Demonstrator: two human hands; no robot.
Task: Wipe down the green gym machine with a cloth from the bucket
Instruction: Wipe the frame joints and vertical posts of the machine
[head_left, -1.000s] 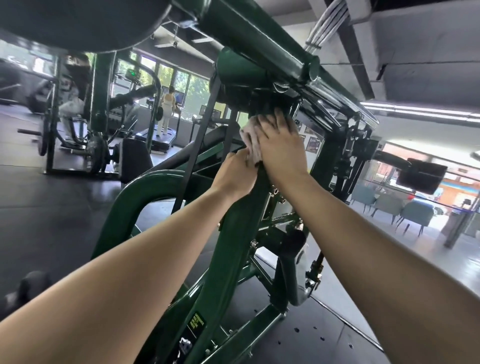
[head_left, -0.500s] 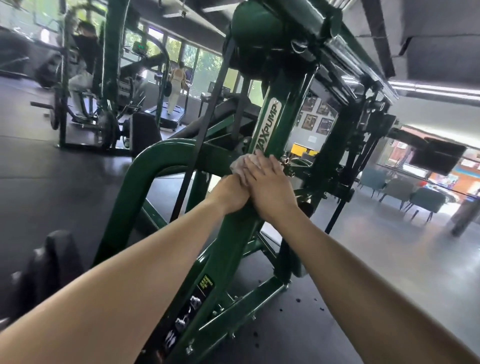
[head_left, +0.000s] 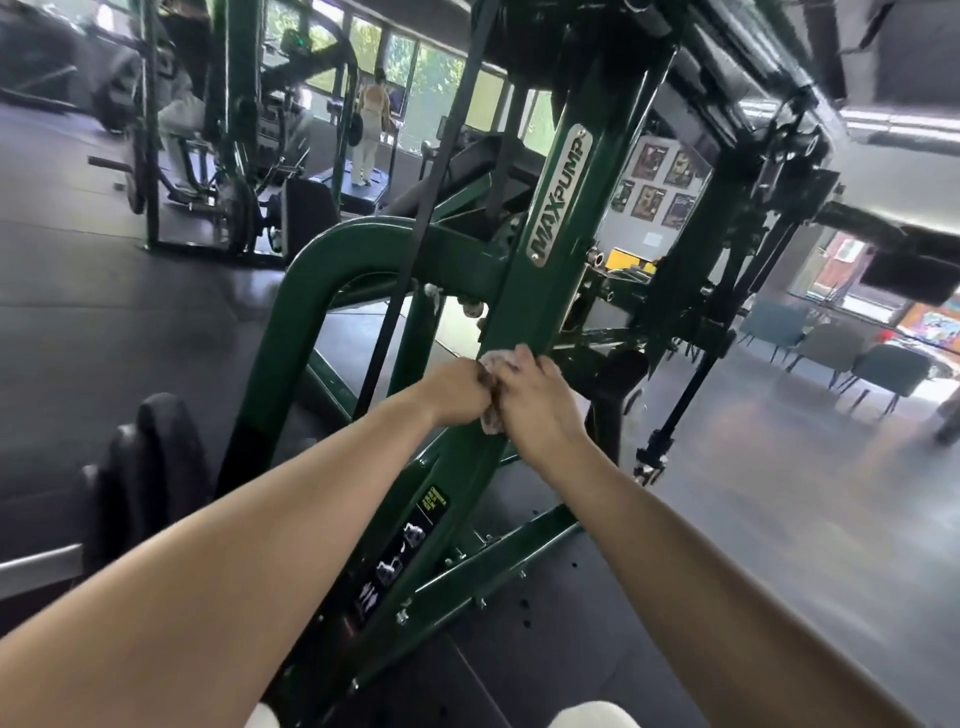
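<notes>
The green gym machine (head_left: 540, 218) fills the middle of the view, its slanted upright post carrying a silver MAXPUMP plate. A small pale cloth (head_left: 493, 359) is wrapped around that post below the plate. My left hand (head_left: 457, 391) and my right hand (head_left: 535, 404) are side by side, both closed on the cloth and pressing it against the post. Most of the cloth is hidden under my fingers. No bucket is in view.
Black weight plates (head_left: 150, 467) sit on a bar at the lower left. Another green machine (head_left: 228, 130) stands at the back left, with a person on a treadmill (head_left: 371, 130) behind it. Grey chairs (head_left: 841, 353) line the right side. Dark rubber floor (head_left: 675, 597) surrounds the base.
Both hands have slid the cloth down the slanted post, from just under the top pivot to below the MAXPUMP plate. The view has tilted down with them.
</notes>
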